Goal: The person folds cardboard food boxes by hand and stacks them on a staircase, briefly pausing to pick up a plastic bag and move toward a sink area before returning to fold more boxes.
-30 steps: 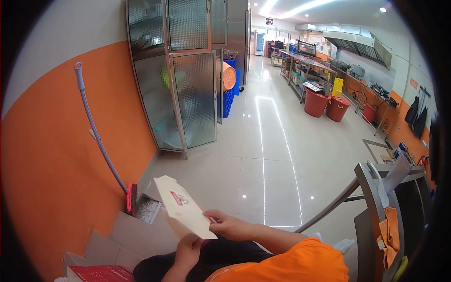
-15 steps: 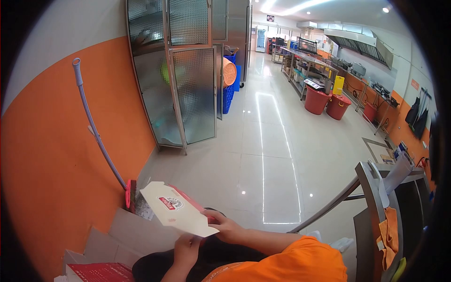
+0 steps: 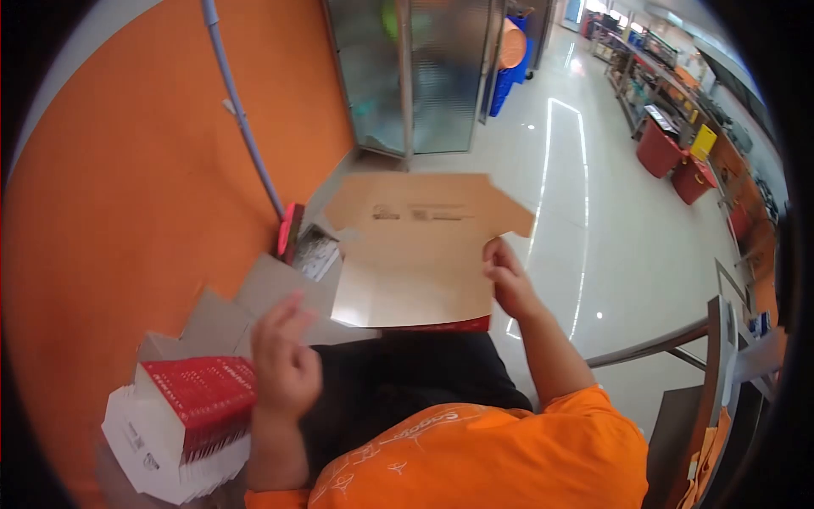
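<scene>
A takeaway food box (image 3: 415, 254), partly unfolded, is held out above my lap. Its plain brown inside faces me, with small dark print near the top and a strip of red showing at the lower edge. My right hand (image 3: 509, 276) pinches its right edge between thumb and fingers. Away from the box, to its lower left, my left hand (image 3: 286, 360) is raised with fingers apart and slightly blurred, holding nothing. Just left of that hand lies a stack of flat red and white box blanks (image 3: 153, 445), partly hidden by my forearm.
A broom (image 3: 242, 127) leans on the orange wall (image 3: 153, 195), beside a dustpan (image 3: 318, 254). A glass-door cabinet (image 3: 441, 85) stands ahead. To the right are a metal rail (image 3: 653, 343) and red bins (image 3: 657, 151) farther off.
The box has opened from a folded shape with its printed outside showing to a spread sheet with its inside showing. My left hand has let go and moved left. The view has tilted down.
</scene>
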Tool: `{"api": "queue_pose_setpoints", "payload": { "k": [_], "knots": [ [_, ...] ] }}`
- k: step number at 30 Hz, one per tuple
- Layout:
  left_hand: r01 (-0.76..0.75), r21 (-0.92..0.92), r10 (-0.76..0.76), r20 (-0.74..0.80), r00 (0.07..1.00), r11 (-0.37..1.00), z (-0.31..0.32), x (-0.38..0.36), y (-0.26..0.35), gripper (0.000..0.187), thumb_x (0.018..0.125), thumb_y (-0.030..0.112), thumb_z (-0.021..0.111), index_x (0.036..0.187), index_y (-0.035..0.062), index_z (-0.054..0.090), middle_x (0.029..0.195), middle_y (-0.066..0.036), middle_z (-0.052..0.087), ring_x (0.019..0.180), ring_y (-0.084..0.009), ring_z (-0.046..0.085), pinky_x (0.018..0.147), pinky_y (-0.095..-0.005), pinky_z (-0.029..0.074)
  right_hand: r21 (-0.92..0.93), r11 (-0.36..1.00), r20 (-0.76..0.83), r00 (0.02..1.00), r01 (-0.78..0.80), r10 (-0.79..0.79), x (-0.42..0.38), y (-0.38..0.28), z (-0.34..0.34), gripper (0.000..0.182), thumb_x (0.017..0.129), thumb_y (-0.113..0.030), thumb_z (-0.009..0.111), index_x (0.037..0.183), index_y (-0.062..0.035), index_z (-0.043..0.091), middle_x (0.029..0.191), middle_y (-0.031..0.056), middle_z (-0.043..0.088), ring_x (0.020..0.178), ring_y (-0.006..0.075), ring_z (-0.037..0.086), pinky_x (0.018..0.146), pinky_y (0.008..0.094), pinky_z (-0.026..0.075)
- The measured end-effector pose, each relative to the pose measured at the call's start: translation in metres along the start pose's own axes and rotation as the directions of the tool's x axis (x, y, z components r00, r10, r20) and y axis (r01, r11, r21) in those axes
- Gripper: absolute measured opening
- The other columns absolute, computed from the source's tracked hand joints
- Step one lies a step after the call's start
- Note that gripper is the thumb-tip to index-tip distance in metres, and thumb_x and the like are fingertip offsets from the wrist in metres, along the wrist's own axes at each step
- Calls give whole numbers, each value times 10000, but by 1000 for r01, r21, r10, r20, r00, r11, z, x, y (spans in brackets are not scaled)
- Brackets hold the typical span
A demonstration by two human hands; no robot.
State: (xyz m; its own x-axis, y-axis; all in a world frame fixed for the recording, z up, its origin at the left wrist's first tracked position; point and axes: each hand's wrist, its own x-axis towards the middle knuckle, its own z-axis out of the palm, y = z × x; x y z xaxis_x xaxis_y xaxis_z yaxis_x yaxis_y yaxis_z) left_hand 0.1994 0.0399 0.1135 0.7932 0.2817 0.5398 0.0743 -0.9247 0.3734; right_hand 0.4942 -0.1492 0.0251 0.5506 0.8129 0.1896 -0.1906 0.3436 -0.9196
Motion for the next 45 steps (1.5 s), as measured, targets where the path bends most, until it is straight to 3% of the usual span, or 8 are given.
{"api": "queue_pose_setpoints", "payload": {
  "k": [11,16,23,25,29,32,35,45],
  "knots": [
    [-151,38,133,295,946,988,-8,-10,-1,349,672,67,642,990,206,608,933,7,652,976,-215,595,1026,-510,280,463,779,475,861,-423,185,37,28,22,299,818,-219,500,1073,-63,495,1078,77,524,1000,182,532,850,326,455],
    [-23,182,-33,297,954,983,-8,-6,23,135,784,111,628,908,152,595,832,-24,629,793,-225,615,862,-405,401,-225,960,9,985,-168,175,50,-22,14,470,917,-358,486,1271,-50,461,1249,107,508,1125,178,491,954,321,392],
    [158,-63,-131,308,942,985,-1,18,34,234,842,110,581,1057,17,566,910,-182,622,827,-358,591,702,-396,464,-640,524,593,795,562,-128,-1,-41,100,540,895,-272,569,1342,-34,383,1300,148,444,1061,227,497,940,363,404],
    [186,-101,-145,322,936,977,-3,24,38,261,845,108,583,1087,13,568,928,-186,629,828,-338,607,712,-373,472,-402,911,351,902,-98,252,0,-37,103,498,899,-297,568,1291,-30,416,1245,93,460,1149,206,424,984,368,341],
    [479,-239,-317,498,807,845,-5,18,34,249,832,132,603,1056,23,610,914,-182,642,825,-310,621,728,-351,479,-325,922,347,881,-210,323,-10,-22,109,271,897,-200,571,1086,-30,478,1012,115,492,911,171,508,887,299,413],
    [505,-264,-356,453,817,822,-1,13,28,212,819,160,617,998,48,635,872,-160,648,802,-328,617,707,-372,478,10,1000,266,964,-3,1,-15,1,120,235,850,-184,632,909,-70,435,931,86,468,869,160,486,929,336,371],
    [329,-168,-269,303,914,929,-10,22,45,169,821,150,609,959,57,641,843,-118,654,770,-308,615,679,-378,471,-345,704,240,783,621,-573,-4,2,118,443,691,-250,782,875,-90,412,905,83,461,873,222,468,1017,495,225],
    [443,-145,-348,425,835,885,57,23,29,206,869,159,547,1026,42,610,875,-170,645,817,-332,621,723,-373,475,-756,316,403,788,573,-465,-12,5,83,319,662,-138,765,856,-91,516,876,85,496,894,274,510,947,483,325]
  ]
}}
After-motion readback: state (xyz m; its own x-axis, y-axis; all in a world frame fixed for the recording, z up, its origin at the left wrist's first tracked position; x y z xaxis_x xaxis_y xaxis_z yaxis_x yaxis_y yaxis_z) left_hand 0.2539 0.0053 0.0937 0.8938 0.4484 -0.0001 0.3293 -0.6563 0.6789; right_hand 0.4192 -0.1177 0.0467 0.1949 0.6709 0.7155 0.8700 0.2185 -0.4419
